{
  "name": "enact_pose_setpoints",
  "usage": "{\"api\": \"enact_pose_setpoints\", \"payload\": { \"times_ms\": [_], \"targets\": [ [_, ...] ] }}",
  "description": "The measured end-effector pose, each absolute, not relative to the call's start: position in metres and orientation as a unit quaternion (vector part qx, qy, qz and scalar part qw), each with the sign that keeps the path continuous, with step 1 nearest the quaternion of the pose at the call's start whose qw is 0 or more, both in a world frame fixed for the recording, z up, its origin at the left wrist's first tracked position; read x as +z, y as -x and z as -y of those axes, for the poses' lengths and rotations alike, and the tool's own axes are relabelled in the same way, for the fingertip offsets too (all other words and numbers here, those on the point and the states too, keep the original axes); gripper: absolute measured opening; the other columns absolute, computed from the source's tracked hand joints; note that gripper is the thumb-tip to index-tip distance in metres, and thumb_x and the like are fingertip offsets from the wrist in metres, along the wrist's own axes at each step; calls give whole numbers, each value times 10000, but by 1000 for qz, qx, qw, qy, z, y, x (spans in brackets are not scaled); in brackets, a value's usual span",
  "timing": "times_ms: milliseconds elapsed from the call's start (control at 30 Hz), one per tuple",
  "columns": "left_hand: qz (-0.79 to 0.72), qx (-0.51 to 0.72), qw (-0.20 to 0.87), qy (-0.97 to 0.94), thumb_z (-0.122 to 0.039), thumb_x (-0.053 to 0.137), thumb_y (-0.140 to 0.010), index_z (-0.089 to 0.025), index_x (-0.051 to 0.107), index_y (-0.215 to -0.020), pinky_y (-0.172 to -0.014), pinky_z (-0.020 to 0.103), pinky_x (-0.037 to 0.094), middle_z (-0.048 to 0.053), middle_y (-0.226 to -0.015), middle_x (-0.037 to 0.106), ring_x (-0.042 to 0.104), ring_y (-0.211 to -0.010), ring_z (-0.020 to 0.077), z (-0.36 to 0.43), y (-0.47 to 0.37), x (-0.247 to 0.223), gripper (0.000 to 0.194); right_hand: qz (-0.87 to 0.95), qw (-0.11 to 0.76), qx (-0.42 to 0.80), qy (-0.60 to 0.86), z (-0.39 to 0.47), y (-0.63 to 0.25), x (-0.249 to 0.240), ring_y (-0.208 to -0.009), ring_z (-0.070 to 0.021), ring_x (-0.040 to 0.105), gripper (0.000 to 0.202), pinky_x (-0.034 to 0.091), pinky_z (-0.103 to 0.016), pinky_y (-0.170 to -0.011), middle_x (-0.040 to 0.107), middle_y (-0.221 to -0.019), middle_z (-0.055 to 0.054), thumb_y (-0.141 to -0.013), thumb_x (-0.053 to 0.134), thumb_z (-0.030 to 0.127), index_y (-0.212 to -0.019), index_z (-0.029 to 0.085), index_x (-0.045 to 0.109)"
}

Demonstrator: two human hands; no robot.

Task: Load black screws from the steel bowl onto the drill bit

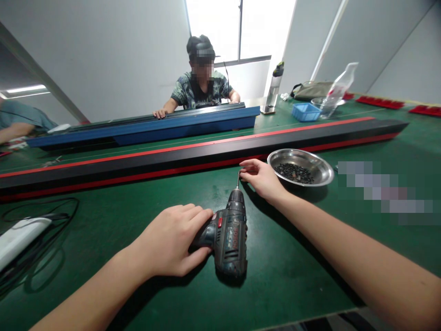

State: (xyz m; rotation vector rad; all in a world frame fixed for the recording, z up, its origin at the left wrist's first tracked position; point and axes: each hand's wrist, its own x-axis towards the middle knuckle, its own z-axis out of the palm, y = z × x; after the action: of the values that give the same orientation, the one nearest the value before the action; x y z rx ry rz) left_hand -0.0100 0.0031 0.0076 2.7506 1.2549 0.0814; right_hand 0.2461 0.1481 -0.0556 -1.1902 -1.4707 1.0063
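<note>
My left hand is wrapped round the grip of a dark cordless drill, which lies on its side with its bit pointing away from me. At the tip of the bit are the fingers of my right hand, pinched together. Whatever they may hold there is too small to make out. Just right of that hand stands a steel bowl with many small black screws in it. Beyond both hands, a long black bar with red edges crosses the table.
Across the green table, a person rests a hand on a long blue profile. A water bottle, a blue basket and a clear plastic bottle stand behind the bar. Cables and a white power strip lie left.
</note>
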Motion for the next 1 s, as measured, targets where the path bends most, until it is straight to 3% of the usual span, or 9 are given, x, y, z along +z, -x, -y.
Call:
{"api": "enact_pose_setpoints", "payload": {
  "times_ms": [133, 467, 1000],
  "targets": [
    [-415, 17, 59, -908, -398, 618, -888, -196, 575, -1248, -886, 461, 538, 118, -1140, 711, 670, -1028, 307, -3, 9, 11, 415, 609, 461, 412, 497, -146, -245, -54, -853, -199, 724, 230, 615, -373, -819, 753, -948, -83, -840, 719, 115, -1062, 167, 689],
    [-420, 9, 62, -905, -397, 622, -885, -195, 590, -1231, -896, 467, 549, 122, -1133, 716, 679, -1024, 308, -3, 7, 15, 402, 654, 431, 364, 505, -147, -247, -59, -823, -193, 732, 251, 613, -345, -770, 767, -944, -78, -865, 685, 140, -1112, 184, 692],
    [-419, 6, 61, -906, -397, 605, -888, -181, 595, -1226, -877, 477, 550, 125, -1115, 712, 673, -1000, 311, -3, 8, 15, 402, 690, 431, 263, 519, -138, -243, -52, -848, -198, 724, 199, 573, -353, -826, 761, -921, -61, -890, 670, 141, -1079, 188, 709]
  ]
}}
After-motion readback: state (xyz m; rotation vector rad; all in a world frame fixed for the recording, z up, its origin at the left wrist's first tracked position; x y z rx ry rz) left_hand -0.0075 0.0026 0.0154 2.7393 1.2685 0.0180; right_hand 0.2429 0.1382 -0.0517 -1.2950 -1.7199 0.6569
